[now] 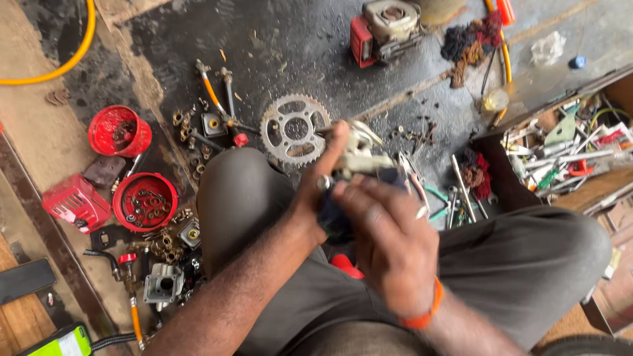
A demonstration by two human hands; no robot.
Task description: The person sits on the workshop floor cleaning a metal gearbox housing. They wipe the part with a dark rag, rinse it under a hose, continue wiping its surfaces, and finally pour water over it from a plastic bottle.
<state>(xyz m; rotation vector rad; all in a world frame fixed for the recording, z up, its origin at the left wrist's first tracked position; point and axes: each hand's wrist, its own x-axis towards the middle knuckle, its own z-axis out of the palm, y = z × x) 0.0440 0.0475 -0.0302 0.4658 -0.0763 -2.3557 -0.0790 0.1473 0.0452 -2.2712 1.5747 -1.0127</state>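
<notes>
My left hand [316,188] grips a small pale metal engine part, like a carburettor [359,157], held above my knees. My right hand [389,240] comes over it from below with a dark rag [333,221] pressed against the part's underside. An orange band sits on my right wrist. Both hands meet over my grey trousers; the part's lower half is hidden by fingers and rag.
A toothed sprocket [295,128] lies on the dark oily floor just beyond the hands. Two red bowls [145,201] of small parts, a red cover [76,203] and loose fittings lie left. A small red engine [384,28] sits far ahead. An open toolbox [567,148] stands right.
</notes>
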